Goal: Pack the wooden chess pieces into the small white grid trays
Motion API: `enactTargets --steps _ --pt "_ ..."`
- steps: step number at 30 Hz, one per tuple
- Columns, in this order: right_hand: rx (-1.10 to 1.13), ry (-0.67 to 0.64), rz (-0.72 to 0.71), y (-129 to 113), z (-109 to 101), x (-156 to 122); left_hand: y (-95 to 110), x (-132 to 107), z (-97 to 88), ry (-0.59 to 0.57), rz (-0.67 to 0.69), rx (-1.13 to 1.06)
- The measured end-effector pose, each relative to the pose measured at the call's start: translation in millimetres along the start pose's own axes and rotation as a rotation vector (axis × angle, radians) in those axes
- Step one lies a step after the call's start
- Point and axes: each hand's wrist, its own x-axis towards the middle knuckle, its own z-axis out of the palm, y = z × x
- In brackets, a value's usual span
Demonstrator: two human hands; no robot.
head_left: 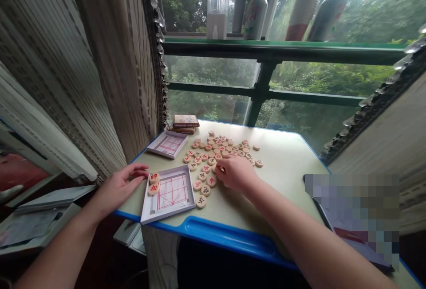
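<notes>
- The right hand (238, 171) is over the middle of the desk (293, 169), at the near side of the scattered round pieces (222, 149); its grip is curled, fingertips down among them, and I cannot tell whether a piece is pinched there.
- The left hand (121, 187) is at the desk's left edge, its grip loose, thumb and fingers apart with nothing seen between them; the fingertips are just beside the left wall of the nearer open box (192, 187), and contact is unclear.
- That box sits by the near left corner, reaching the near edge, with a sheet marked with a red grid (173, 191) inside. Two red-marked pieces (153, 189) are together at its far left corner.
- The key relation: from the right grip, the box lies left and toward the near edge, with a few loose pieces in between. The right hand is nearer the scattered pieces, the left nearer the box. The pieces are round discs, so no long axis matters.
- A second open box (168, 144) is behind, along the left edge; small stacked boxes (185, 121) are at the far left corner.
</notes>
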Motion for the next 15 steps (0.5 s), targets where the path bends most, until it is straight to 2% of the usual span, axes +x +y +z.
enactTargets --steps 2,9,15 --pt "0.000 -0.007 -0.011 -0.4 0.0 0.1 0.9 0.0 -0.8 -0.004 0.011 0.026" --pt "0.034 -0.031 0.088 0.0 3.3 1.1 1.0 -0.5 -1.8 0.017 0.014 0.071" --pt "0.033 -0.007 0.108 1.7 -0.3 1.5 10.2 -2.1 -0.2 0.042 0.038 0.105"
